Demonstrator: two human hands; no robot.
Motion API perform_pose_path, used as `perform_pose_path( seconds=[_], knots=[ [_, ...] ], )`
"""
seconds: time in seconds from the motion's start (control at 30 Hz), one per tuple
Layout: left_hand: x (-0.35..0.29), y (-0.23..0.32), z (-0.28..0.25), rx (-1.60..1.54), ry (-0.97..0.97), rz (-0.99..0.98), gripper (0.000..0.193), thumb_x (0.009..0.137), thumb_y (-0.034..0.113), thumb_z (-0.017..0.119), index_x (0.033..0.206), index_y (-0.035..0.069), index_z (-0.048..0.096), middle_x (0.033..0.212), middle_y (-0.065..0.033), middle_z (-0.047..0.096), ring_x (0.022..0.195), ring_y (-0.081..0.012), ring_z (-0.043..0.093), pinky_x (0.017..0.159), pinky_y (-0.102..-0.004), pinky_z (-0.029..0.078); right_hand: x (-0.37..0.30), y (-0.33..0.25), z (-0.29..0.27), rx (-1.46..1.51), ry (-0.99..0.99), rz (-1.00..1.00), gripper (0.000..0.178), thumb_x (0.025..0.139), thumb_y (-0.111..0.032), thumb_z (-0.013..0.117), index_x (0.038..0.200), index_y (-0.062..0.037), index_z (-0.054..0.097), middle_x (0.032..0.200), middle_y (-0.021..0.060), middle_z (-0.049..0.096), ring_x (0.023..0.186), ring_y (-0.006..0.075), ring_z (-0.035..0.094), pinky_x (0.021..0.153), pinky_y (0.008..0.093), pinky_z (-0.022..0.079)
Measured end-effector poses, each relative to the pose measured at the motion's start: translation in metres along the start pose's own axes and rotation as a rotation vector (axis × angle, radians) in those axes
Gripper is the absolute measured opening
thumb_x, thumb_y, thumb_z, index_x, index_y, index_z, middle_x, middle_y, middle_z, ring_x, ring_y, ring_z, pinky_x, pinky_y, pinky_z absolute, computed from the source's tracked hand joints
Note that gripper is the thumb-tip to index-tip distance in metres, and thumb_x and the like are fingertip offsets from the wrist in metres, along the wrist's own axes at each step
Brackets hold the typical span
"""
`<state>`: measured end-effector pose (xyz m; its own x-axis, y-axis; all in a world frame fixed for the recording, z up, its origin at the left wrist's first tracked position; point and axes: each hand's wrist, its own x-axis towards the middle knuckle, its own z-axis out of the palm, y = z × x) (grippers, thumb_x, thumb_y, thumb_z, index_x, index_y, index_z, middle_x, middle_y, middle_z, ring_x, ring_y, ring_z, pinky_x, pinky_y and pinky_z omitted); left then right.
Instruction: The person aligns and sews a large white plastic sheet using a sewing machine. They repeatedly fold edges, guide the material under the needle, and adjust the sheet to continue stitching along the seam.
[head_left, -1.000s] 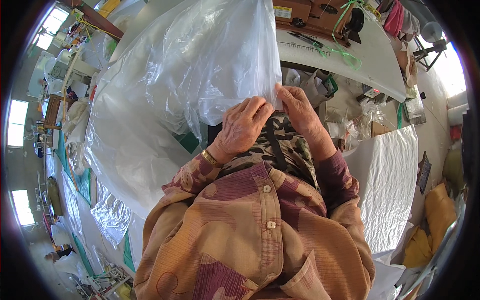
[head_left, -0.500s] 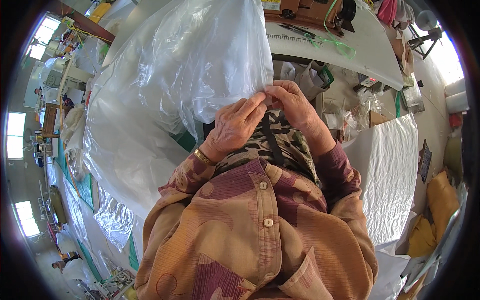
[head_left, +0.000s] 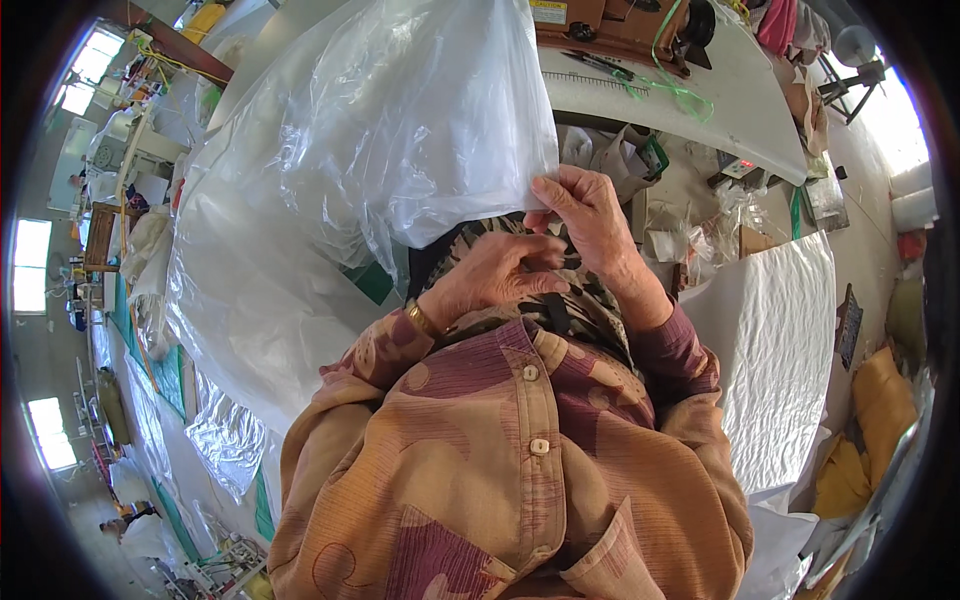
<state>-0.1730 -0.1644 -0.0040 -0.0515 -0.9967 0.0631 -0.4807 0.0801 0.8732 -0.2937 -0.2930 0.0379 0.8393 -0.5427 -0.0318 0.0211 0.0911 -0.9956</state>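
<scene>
A large clear plastic sheet (head_left: 430,130) hangs over the white worktable and spreads down toward my lap at the left. My right hand (head_left: 597,220) pinches its near right corner between thumb and forefinger. Apart from the sheet, my left hand (head_left: 492,272) hovers over my lap just left of the right one. Its fingers are slightly curled and a little blurred, the thumb stands away from them, and nothing shows in them. A metal band circles my left wrist.
A brown sewing machine (head_left: 625,30) stands on the white table (head_left: 725,110) ahead, near pens (head_left: 602,66) and tangled green string (head_left: 690,100). Silvery white sheeting (head_left: 775,370) hangs at my right. Yellow cloth (head_left: 870,420) lies farther right. Other workstations line the left.
My left hand has let go of the sheet's corner and drawn down toward my lap, its fingers parting. My right hand keeps its pinch and has shifted slightly right.
</scene>
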Motion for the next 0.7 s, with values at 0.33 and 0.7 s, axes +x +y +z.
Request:
perform_pose_path(
  seconds=[0.33, 0.7],
  knots=[
    [0.008, -0.015, 0.022, -1.473, 0.644, -0.004, 0.042, 0.104, 0.041, 0.047, 0.124, 0.005, 0.056, 0.123, -0.0120, 0.063, 0.125, -0.0233, 0.053, 0.107, -0.0450, 0.042, -0.004, 0.009, 0.005, -0.085, 0.149, -0.060, 0.029, 0.099, -0.022, 0.060, 0.095, 0.0062, 0.066, 0.078, 0.0039, 0.067, 0.069, 0.0076, 0.062, 0.061, 0.0248, 0.052],
    [0.025, 0.003, 0.017, -1.542, 0.425, -0.141, 0.043, 0.101, 0.033, 0.060, 0.128, 0.000, 0.057, 0.123, -0.0104, 0.065, 0.116, -0.0199, 0.059, 0.103, -0.0374, 0.044, -0.004, 0.030, 0.012, -0.299, 0.223, -0.090, 0.020, 0.096, -0.015, 0.062, 0.096, 0.0037, 0.066, 0.073, 0.0095, 0.064, 0.065, 0.0075, 0.057, 0.056, 0.0298, 0.046]
  ],
)
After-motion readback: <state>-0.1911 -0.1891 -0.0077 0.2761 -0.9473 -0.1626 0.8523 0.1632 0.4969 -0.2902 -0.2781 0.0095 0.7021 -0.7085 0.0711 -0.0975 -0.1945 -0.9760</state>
